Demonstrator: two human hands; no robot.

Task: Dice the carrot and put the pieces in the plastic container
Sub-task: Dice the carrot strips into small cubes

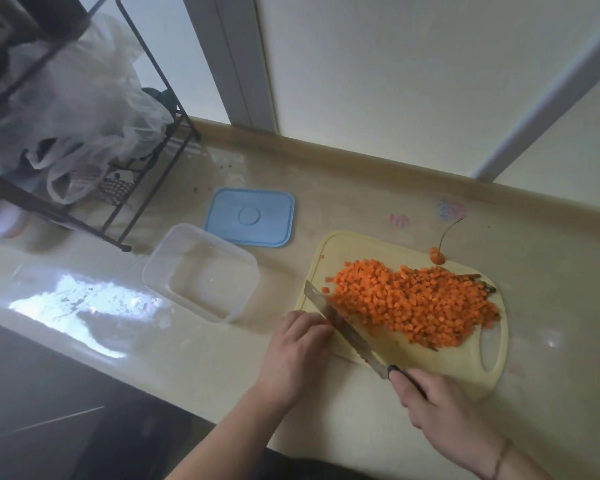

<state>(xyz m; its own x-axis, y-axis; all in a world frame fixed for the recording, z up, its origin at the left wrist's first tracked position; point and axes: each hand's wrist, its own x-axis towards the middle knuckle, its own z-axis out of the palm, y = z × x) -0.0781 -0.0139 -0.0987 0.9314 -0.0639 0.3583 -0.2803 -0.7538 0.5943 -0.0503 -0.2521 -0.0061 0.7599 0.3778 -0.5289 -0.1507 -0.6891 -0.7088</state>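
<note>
A heap of diced carrot covers the middle of a pale yellow cutting board. My right hand grips the black handle of a knife, whose blade lies flat against the left side of the heap. My left hand rests curled at the board's left edge, beside the blade, holding nothing that I can see. The clear plastic container stands empty to the left of the board. A carrot tip with its thin root lies at the board's far edge.
The container's blue lid lies flat behind the container. A black wire rack with plastic bags stands at the far left of the counter. The counter's front edge runs diagonally below my arms. A wall and window frame rise behind.
</note>
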